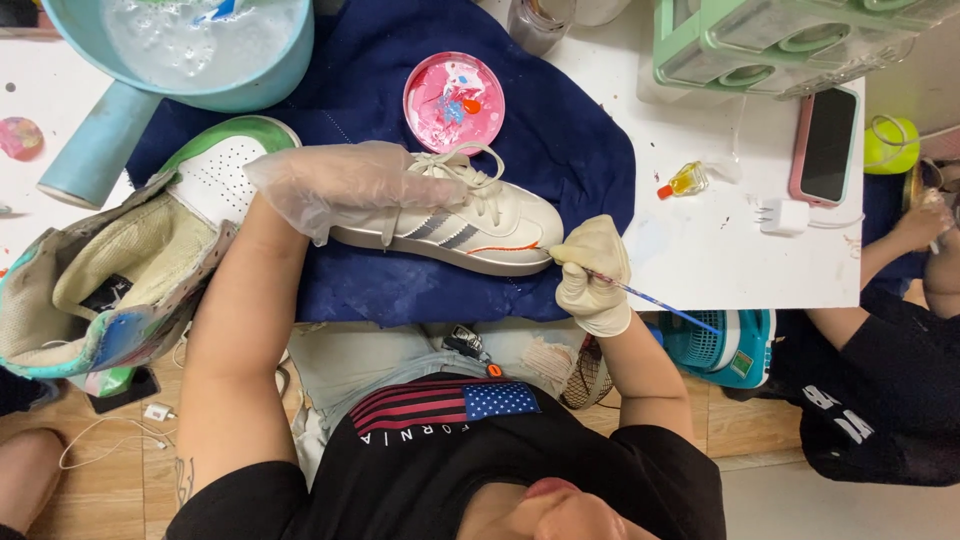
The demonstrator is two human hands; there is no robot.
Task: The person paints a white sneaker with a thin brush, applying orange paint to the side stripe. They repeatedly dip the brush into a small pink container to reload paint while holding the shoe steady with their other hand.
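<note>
1. The left hand [345, 185], in a thin clear glove, lies flat across the heel end of a white shoe [470, 230] – fingers together, pressing down on it to hold it steady.
2. The shoe lies on its side on a dark blue cloth [570, 140] spread over a white table [700, 250]; it has grey stripes, loose white laces and an orange-red line along the edge of the sole.
3. The right hand [593, 275], in a cream glove, is pinched shut on a thin brush [650, 297] – its tip touches the toe end of the shoe near the sole.
4. Just beyond the shoe sits a round dish [454, 102] smeared with pink, red and blue paint.
5. A second, green-and-white shoe [215, 170] lies to the left, near a blue basin [190, 50] of soapy water.
6. A small yellow bottle [685, 181] and a phone [826, 145] lie on the table to the right.
</note>
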